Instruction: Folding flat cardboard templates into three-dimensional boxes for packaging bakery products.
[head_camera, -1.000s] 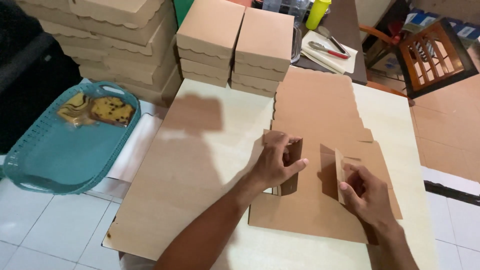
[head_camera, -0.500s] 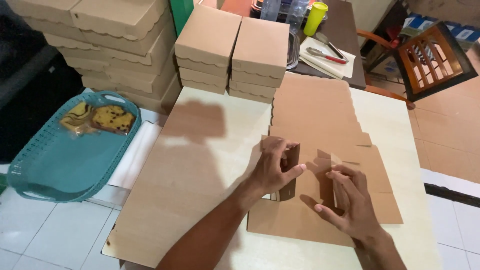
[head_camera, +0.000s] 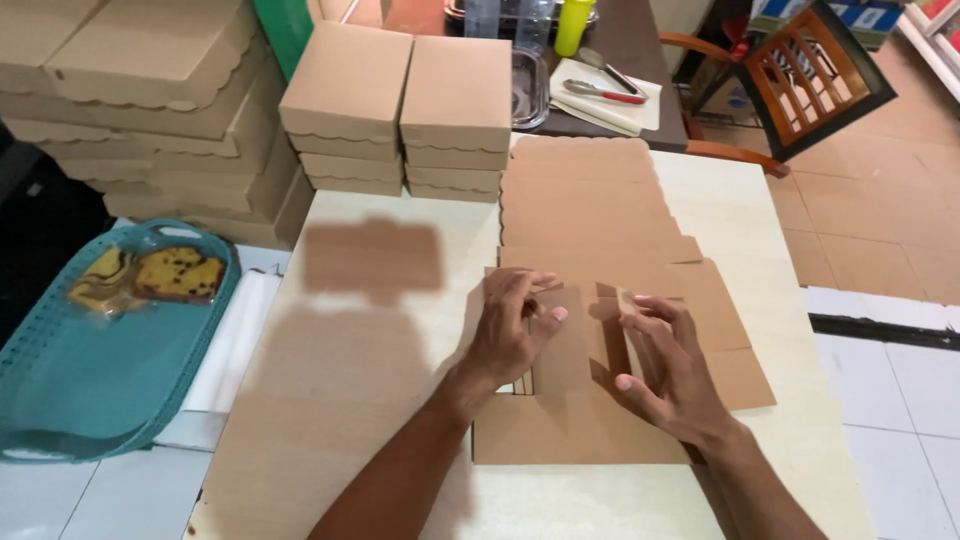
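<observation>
You're mid-fold on a flat brown cardboard box blank (head_camera: 610, 300) lying on the pale table (head_camera: 400, 330), right in front of you. Your left hand (head_camera: 515, 335) presses down on the blank's left part, fingers curled over a raised flap (head_camera: 560, 345), gripping its edge. Your right hand (head_camera: 670, 365) is spread wide, fingertips pushing a second upright flap (head_camera: 612, 335) from the right; it clasps nothing, just braces. Looks like the side-wall stage: two panels stand up, the rest is flat. Next move probably calls for squaring those walls together and tucking a tab while the base stays pinned. Can't tell how the tabs lock, your hands cover them. Around: two stacks of finished closed boxes (head_camera: 400, 110) at the table's far edge, bigger stacks of scalloped-edge boxes (head_camera: 140, 110) far left, a teal plastic tray (head_camera: 90, 360) with cake slices (head_camera: 175, 275) to the left, off the table, a wooden chair (head_camera: 800, 80) far right. More flat blanks lie under the one you're folding, so a lower sheet might shift or lift with it.
</observation>
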